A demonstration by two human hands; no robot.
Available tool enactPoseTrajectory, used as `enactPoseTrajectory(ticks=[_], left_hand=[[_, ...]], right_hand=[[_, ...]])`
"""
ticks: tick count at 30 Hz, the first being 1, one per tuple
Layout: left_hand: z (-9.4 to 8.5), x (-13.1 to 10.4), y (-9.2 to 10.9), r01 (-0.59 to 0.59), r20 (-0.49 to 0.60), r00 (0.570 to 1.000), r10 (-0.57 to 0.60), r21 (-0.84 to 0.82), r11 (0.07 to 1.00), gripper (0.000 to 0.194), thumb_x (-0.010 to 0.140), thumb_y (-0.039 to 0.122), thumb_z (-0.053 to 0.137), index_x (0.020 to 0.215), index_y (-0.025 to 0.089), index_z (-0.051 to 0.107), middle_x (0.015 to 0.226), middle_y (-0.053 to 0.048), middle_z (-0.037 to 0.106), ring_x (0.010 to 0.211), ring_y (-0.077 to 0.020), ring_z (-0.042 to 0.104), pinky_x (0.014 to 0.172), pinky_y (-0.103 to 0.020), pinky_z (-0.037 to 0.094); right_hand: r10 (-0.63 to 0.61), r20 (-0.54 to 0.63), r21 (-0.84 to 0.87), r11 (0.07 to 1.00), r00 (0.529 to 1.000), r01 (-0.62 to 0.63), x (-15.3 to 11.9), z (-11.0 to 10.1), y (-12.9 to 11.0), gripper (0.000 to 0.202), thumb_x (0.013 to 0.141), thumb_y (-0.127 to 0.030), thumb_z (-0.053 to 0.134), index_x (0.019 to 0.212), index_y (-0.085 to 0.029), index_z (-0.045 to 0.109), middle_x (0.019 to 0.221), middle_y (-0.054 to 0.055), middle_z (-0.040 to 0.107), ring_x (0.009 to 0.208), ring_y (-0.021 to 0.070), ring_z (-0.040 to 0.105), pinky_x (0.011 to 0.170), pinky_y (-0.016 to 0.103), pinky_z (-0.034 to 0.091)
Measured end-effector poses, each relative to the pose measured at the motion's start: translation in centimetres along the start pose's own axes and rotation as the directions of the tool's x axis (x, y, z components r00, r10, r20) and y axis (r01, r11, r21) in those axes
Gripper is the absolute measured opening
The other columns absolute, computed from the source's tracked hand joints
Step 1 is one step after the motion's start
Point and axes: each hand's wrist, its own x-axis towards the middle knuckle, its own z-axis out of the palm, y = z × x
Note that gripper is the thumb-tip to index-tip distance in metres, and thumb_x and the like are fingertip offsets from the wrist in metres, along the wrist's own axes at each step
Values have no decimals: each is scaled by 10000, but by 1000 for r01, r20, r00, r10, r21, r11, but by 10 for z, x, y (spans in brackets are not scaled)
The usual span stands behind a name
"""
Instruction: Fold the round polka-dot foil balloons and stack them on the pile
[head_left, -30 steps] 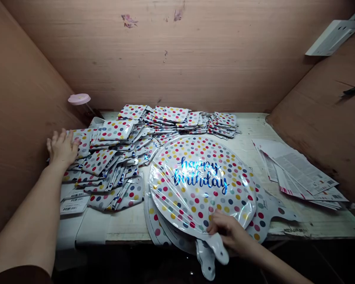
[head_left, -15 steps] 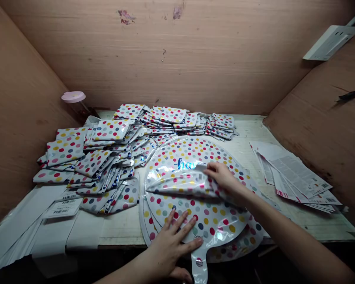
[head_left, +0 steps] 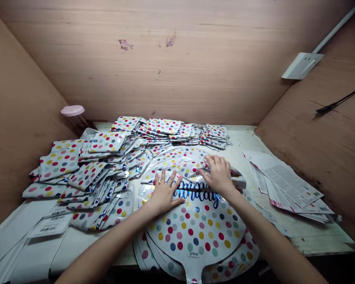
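A flat white foil balloon (head_left: 192,232) with coloured dots, blue lettering and a tail at the front lies on other similar flat balloons. Its far part is folded over towards the front, with the fold across the lettering. My left hand (head_left: 165,194) rests on the balloon left of the lettering, fingers spread. On the right, my right hand (head_left: 219,173) presses on the folded part near its far edge, fingers bent but apart. Neither hand grips anything that I can see.
Folded dotted balloons (head_left: 103,173) are piled at the left, with more stacks (head_left: 165,128) along the back. Printed cards (head_left: 286,177) lie at the right, white sheets (head_left: 20,232) at the front left. A pink-lidded container (head_left: 73,111) stands back left.
My left hand has moved up from the balloon's front edge to beside the lettering. My right hand has released the lifted layer, which now lies flatter. The view has tilted slightly up.
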Motion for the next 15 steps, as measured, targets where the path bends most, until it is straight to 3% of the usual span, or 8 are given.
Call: enactPoseTrajectory(ticks=[2,5,6,7,9,11,13,15], left_hand=[[3,-4,-5,6,-4,1000,-6,-6,1000,808,798,705,466,1479,355,208,1579,-41,107,1398,-462,-60,1051,-696,7],[3,-8,-5,53,-5,999,-53,-8,999,805,806,713,438,1483,359,188,1582,-39,80,1393,-473,-70,1047,-701,19],[3,-8,-5,70,1,998,-70,-6,998,811,803,723,429,1484,355,188,1583,-40,73,1389,-480,-75,1043,-707,20],[2,-7,-4,85,7,996,-85,-3,996,818,798,735,418,1485,352,192,1583,-38,66,1385,-488,-80,1038,-714,22],[2,-3,-3,99,22,995,-99,-1,995,832,782,766,395,1482,358,203,1583,-28,66,1380,-502,-70,1029,-728,33],[1,2,-4,99,28,995,-99,1,995,827,775,778,388,1475,366,229,1578,-19,106,1384,-503,-10,1035,-725,62],[-2,7,-7,74,6,997,-74,11,997,814,778,764,410,1463,343,285,1563,-32,187,1396,-470,67,1068,-689,83],[-6,11,-15,33,-28,999,-32,14,999,794,789,729,443,1446,294,344,1536,-56,269,1407,-424,117,1103,-642,106]], right_hand=[[162,61,-49,986,985,-159,-28,-6,29,687,831,-643,433,1351,-194,438,1303,163,487,1201,372,379,997,543,273],[549,173,-2,830,817,-558,-47,-9,81,868,749,-738,456,1370,-134,401,1217,198,549,1186,409,410,945,569,342],[605,188,30,784,774,-620,-48,-9,94,876,741,-734,470,1366,-123,402,1183,197,570,1172,409,428,926,564,366],[610,162,60,778,775,-625,-49,-9,103,856,744,-710,488,1360,-121,406,1173,196,577,1167,407,438,918,562,379],[429,39,79,899,902,-431,-50,-9,107,741,778,-606,527,1345,-139,429,1238,194,547,1194,396,431,942,570,372],[11,32,47,999,999,-12,-52,-6,97,610,800,-455,564,1335,-179,460,1341,160,493,1256,368,400,1007,558,346],[-337,175,71,941,925,330,-52,1,85,525,818,-277,534,1335,-198,481,1400,116,467,1301,314,393,1059,503,345],[-418,273,70,907,866,416,-51,10,80,534,819,-134,455,1351,-175,478,1433,113,442,1321,276,398,1075,461,365]])
